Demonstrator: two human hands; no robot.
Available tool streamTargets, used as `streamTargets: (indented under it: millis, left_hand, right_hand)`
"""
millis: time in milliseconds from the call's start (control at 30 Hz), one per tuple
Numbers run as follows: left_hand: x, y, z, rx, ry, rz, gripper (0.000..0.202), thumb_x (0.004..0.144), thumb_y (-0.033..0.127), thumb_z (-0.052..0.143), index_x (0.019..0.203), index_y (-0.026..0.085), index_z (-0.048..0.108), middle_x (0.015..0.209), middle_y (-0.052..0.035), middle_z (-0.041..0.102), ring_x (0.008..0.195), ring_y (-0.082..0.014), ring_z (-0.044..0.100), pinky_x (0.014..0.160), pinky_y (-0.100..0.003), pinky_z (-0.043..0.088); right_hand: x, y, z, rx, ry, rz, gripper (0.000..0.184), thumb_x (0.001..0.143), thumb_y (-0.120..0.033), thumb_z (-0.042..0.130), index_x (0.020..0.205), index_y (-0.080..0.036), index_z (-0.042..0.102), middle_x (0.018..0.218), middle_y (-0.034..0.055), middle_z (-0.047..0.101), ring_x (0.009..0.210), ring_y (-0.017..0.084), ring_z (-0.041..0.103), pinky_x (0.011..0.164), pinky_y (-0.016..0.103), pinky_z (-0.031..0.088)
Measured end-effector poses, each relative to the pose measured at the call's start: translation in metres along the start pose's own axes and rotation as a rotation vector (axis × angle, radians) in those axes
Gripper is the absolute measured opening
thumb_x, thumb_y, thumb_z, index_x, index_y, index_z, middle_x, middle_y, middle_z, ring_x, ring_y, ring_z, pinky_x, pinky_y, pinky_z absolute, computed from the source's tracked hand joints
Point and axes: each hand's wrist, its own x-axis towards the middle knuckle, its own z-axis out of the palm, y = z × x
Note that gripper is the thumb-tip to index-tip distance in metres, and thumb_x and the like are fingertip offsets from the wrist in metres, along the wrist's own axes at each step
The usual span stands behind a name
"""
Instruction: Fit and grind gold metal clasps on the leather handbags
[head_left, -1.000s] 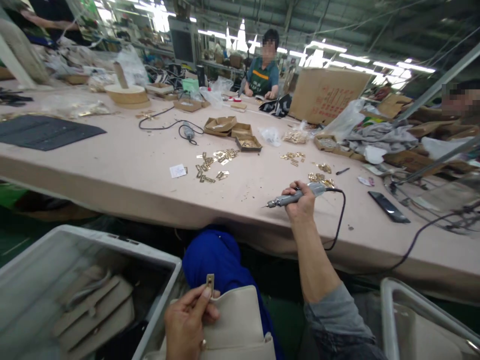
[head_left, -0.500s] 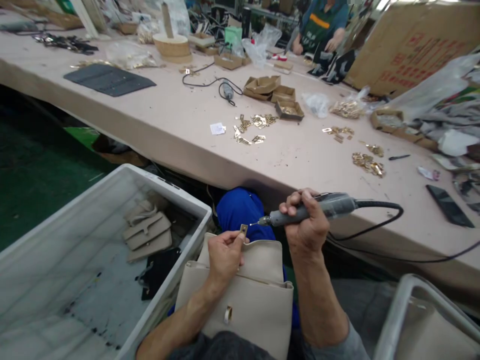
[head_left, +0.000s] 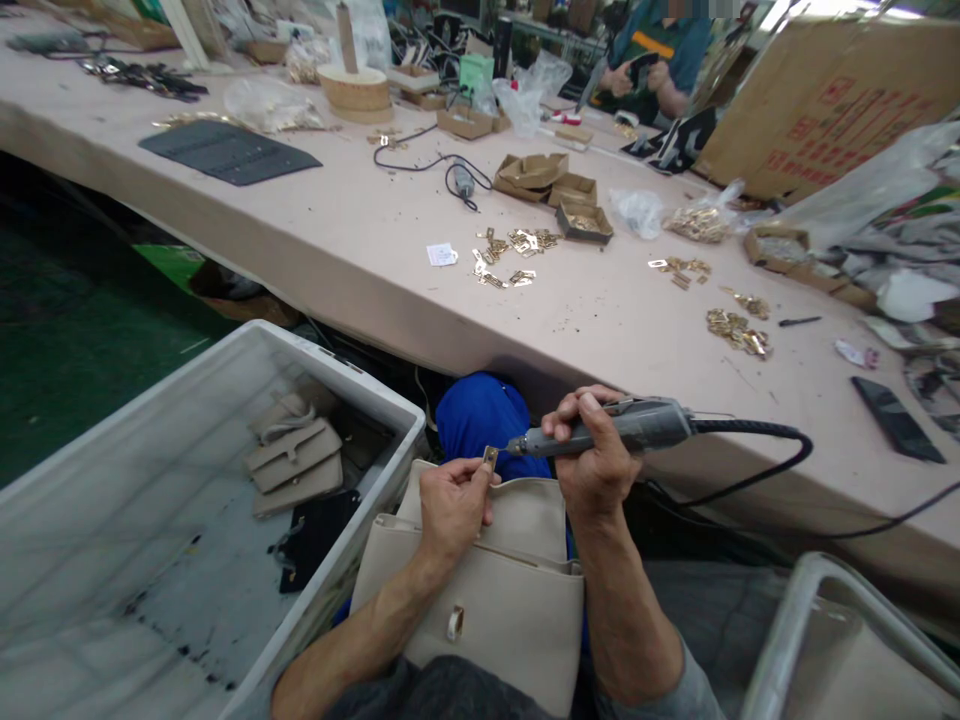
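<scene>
The left hand (head_left: 454, 505) pinches a small gold plate (head_left: 490, 457) at the flap edge of a beige bag (head_left: 517, 610); the right hand (head_left: 598, 455) is wrapped round a corded driver (head_left: 637, 425), tip just beside the plate — contact unclear. Left of the grip, a white bin (head_left: 127, 520) holds beige bags (head_left: 300, 465) and a black piece (head_left: 319, 540); beyond, a carton (head_left: 757, 140) bears red print (too small to read).

Tabletop (head_left: 615, 300) pale pink, loose gold plates (head_left: 526, 241) mid-surface. Clocked from those: label (head_left: 442, 255) at 9 o'clock, dark mat (head_left: 229, 153) 10, corded tool (head_left: 464, 182) 11, small boxes (head_left: 531, 172) 1, pen (head_left: 799, 321) 3, phone (head_left: 896, 420) 4.
</scene>
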Motion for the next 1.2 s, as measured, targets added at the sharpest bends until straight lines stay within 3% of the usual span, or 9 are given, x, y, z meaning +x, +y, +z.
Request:
streamTargets:
  millis: [800, 1033, 1200]
  left_hand:
    - [0.0005, -0.0032, -0.0031, -0.051, -0.023, -0.002, 0.033, 0.09, 0.04, 0.071, 0.084, 0.009, 0.079, 0.04, 0.0007, 0.057, 0.031, -0.0093, 0.046, 0.035, -0.018, 0.032]
    - [0.0036, -0.0059, -0.003, -0.069, 0.001, -0.017, 0.03, 0.085, 0.04, 0.074, 0.078, 0.011, 0.078, 0.039, 0.0001, 0.057, 0.029, -0.0097, 0.045, 0.034, -0.018, 0.029]
    - [0.005, -0.0062, -0.0031, -0.054, 0.023, -0.05, 0.041, 0.088, 0.05, 0.073, 0.073, 0.012, 0.078, 0.036, 0.0002, 0.053, 0.028, -0.0093, 0.043, 0.034, -0.018, 0.027]
  right_hand:
    - [-0.0087, 0.0069, 0.0052, -0.046, -0.094, -0.043, 0.004, 0.094, -0.022, 0.068, 0.093, -0.019, 0.066, 0.075, -0.0002, 0.062, 0.054, 0.012, 0.055, 0.059, 0.03, 0.052]
    - [-0.0095, 0.0072, 0.0081, -0.031, -0.112, -0.067, 0.002, 0.094, -0.019, 0.067, 0.094, -0.019, 0.065, 0.073, -0.0008, 0.061, 0.053, 0.012, 0.054, 0.057, 0.03, 0.05]
    - [-0.0086, 0.0058, 0.008, -0.037, -0.096, -0.072, 0.004, 0.094, -0.02, 0.067, 0.094, -0.019, 0.064, 0.072, -0.0015, 0.06, 0.052, 0.012, 0.053, 0.057, 0.03, 0.05]
